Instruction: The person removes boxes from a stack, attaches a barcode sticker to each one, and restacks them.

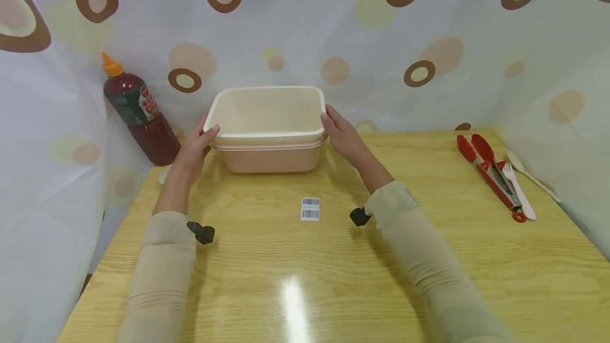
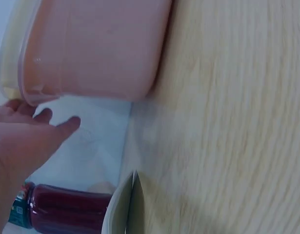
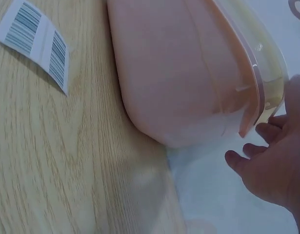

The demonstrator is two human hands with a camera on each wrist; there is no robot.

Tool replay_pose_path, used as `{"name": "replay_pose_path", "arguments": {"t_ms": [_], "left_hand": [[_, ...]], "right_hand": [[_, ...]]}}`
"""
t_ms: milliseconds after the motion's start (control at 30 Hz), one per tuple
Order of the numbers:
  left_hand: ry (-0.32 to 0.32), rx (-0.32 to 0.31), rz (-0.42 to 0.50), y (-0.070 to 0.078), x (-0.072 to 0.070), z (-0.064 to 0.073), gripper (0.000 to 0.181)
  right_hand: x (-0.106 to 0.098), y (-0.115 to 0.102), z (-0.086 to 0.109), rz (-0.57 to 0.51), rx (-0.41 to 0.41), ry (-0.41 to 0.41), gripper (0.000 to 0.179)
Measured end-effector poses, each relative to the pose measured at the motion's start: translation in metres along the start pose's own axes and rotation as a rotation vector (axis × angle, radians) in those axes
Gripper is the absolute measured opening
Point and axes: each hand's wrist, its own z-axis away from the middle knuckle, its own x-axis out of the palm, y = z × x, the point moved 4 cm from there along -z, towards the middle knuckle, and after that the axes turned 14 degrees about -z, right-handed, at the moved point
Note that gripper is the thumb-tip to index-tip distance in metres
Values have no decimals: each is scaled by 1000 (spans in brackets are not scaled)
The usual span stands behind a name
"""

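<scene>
At the far edge of the wood-grain table (image 1: pixel 267 258), left of centre and close to the patterned sheet (image 1: pixel 305 25), two rectangular plastic tubs are noted: a cream tub (image 1: pixel 269 113) nested inside a pink tub (image 1: pixel 271 160). The pink base appears to rest on the tabletop, though full contact cannot be confirmed.

The left hand (image 1: pixel 193 147) pinches the cream rim at its left end, thumb on top and fingers beneath. The right hand (image 1: pixel 345 134) does likewise at the right end. Both wrist views show some fingers spread clear of the pink wall; whether any finger bears on the pink rim cannot be told. Holding opposite short ends probably shares the load evenly and keeps the pair level; nesting probably saves space.

Condition: the cream tub has rounded corners, a broad pale rim and smooth inner walls, and looks evenly seated. The pink tub tapers toward its base; no crack is evident.

A barcode label (image 1: pixel 310 209) lies on the near side of the tubs. A sauce bottle (image 1: pixel 138 110) stands to the left. Red-handled tongs (image 1: pixel 493 187), a white fork (image 1: pixel 520 192) and a pale spoon (image 1: pixel 534 179) lie well apart at right, presumably grouped to leave working room.
</scene>
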Motion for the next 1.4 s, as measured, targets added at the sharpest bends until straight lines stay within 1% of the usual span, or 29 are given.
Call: {"name": "replay_pose_path", "arguments": {"t_ms": [33,100,167,233,333,433,633,733,833,1000,1067,1233,1400], "left_hand": [[-18,25,-3,0,-1,1,77],[-41,55,-45,0,-2,1,84],[-51,60,-104,0,-4,1,91],[-48,51,-152,1,-6,0,96],[-52,55,-179,3,-8,-2,100],[-58,64,-186,3,-9,-4,99],[-65,61,-214,3,-11,-5,97],[-69,54,-221,4,-11,-5,99],[-74,59,-210,6,-10,-5,98],[-65,58,-189,9,-9,-2,95],[-58,55,-189,9,-10,-1,94],[-46,79,-196,12,-11,0,94],[-20,123,-232,24,-13,0,91]], "right_hand": [[-1,-2,1,9,-6,-13,66],[-2,-4,1,11,-19,-51,70],[-4,-4,2,35,-1,-84,80],[-5,-3,1,54,19,-112,93],[-4,-3,-2,40,-4,-150,106],[-4,-4,-6,43,-16,-165,112],[-4,-3,-7,88,17,-166,112],[-3,-4,-8,63,-6,-180,109],[-3,-4,-8,45,-4,-189,108],[-2,-11,-8,66,-15,-179,106],[-1,-16,-8,71,-15,-174,106],[2,-38,-1,3,-2,-189,102],[-1,-59,5,-25,11,-174,99]]}}
